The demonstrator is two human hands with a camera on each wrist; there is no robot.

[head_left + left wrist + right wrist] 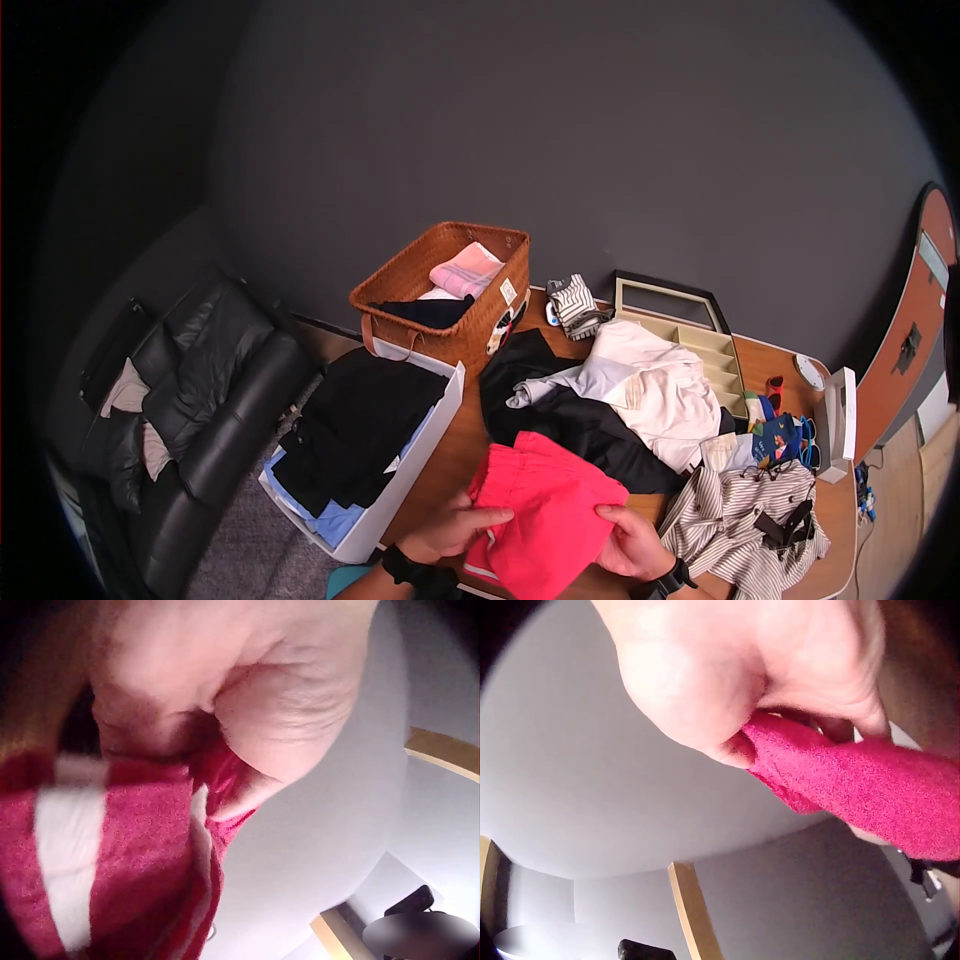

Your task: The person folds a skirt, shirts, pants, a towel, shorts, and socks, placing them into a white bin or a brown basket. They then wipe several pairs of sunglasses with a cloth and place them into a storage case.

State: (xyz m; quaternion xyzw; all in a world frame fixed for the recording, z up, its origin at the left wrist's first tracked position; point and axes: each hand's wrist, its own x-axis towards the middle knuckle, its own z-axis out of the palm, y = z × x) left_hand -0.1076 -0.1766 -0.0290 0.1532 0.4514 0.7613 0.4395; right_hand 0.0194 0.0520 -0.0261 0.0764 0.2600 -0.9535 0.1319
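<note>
Bright pinkish-red shorts (548, 505), with a gathered waistband and a white stripe, are held up over the front of the table between both hands. My left hand (452, 528) pinches their left side, thumb on top. On the opposite side my right hand (632, 543) grips the cloth between thumb and fingers. In the left wrist view the left hand (247, 682) is curled over a fold beside the white stripe. The right wrist view has the right hand (742, 675) clasping a folded edge of the red cloth (855, 772).
A wicker basket (400, 270) with clothes stands at the back left. Before it is a white box (440, 425) of dark and blue garments. Black cloth (520, 365), a white shirt (665, 390), a striped shirt (700, 520) and a divided tray (735, 375) cover the table's right side.
</note>
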